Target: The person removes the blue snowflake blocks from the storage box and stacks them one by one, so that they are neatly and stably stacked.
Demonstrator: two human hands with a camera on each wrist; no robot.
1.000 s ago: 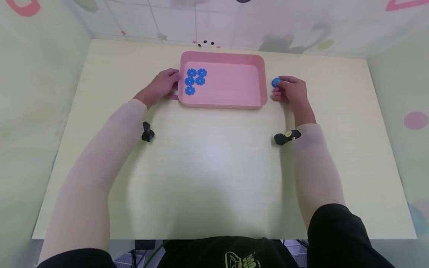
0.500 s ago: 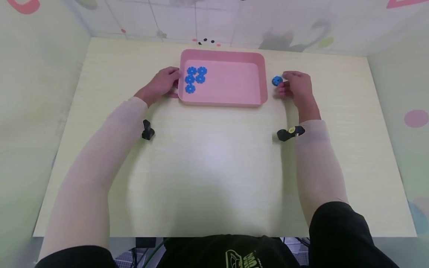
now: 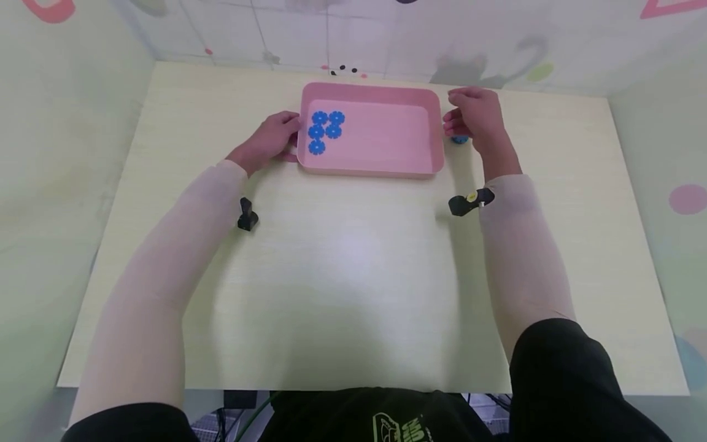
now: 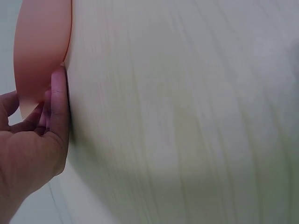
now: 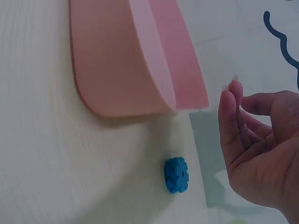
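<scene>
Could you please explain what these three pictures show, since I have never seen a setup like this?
A person works at a pale table with bare hands. One camera sits on the head and looks down; one sits on each wrist. The left hand holds the left end of a pink tray, which contains five blue gear-shaped pieces. The right hand hovers by the tray's right end, holding nothing. One more blue piece lies on the table beside the tray, under that hand.
</scene>
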